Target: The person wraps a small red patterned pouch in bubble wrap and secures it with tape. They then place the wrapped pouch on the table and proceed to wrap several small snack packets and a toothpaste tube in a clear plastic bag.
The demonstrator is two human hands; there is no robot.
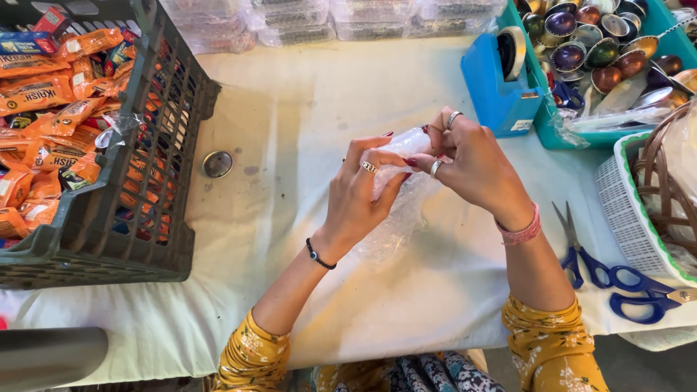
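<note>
So I'm sitting at the white cloth-covered table (305, 94), and everything here is placed off the big dark grey plastic crate (156, 181) full of orange snack packets. Well to the right of that crate, I'm holding a clear crinkly plastic bag (396, 210) up between both hands. Its long axis is running from my wrists up and away toward my fingertips, the loose end trailing down to the cloth. My left hand (359, 192) is pinching its side, and my right hand (472, 163) is gripping the bunched top, so the right one is nearer the twisted end. Contents? I can't tell; it's see-through and wrinkled.
</note>
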